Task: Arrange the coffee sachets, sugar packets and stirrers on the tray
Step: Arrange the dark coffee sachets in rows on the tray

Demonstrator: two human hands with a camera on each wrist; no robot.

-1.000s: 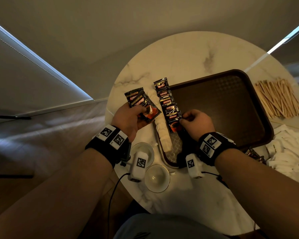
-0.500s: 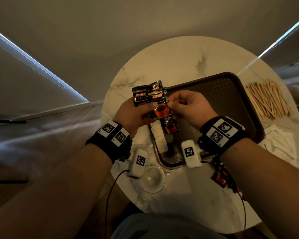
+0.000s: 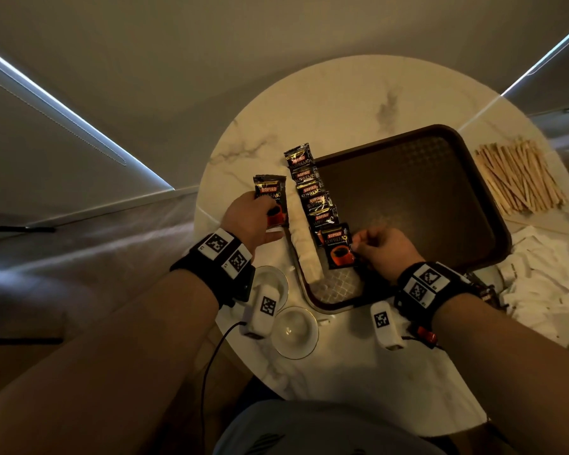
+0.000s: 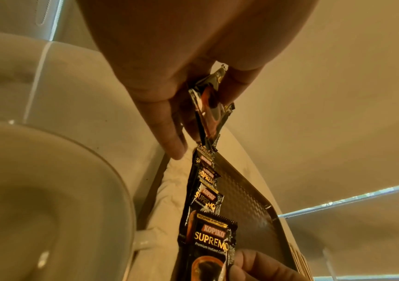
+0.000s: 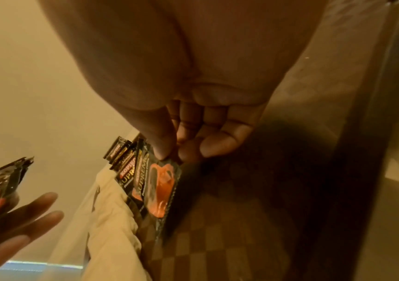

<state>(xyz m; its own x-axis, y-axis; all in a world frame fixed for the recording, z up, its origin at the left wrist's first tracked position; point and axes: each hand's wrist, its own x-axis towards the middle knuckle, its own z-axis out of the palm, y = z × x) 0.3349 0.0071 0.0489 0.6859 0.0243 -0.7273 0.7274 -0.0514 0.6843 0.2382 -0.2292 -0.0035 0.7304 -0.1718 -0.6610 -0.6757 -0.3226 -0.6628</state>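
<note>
A brown tray (image 3: 434,205) lies on the round marble table (image 3: 339,103). Along its left side runs a row of several overlapping black coffee sachets (image 3: 311,188), beside a line of white sugar packets (image 3: 304,244). My right hand (image 3: 358,246) pinches the right edge of the nearest sachet (image 3: 339,246) (image 5: 160,186) at the near end of the row. My left hand (image 3: 260,211) holds a few more sachets (image 3: 271,201) (image 4: 209,106) above the table, left of the tray. Wooden stirrers (image 3: 519,178) lie heaped right of the tray.
Two small white saucers (image 3: 294,333) sit at the table's near left edge, by my left wrist. A loose pile of white sugar packets (image 3: 539,274) covers the table right of the tray. Most of the tray floor is bare.
My right hand took one sachet from the left hand's bunch and carried it down to the near end of the row. The left hand drew back to the left.
</note>
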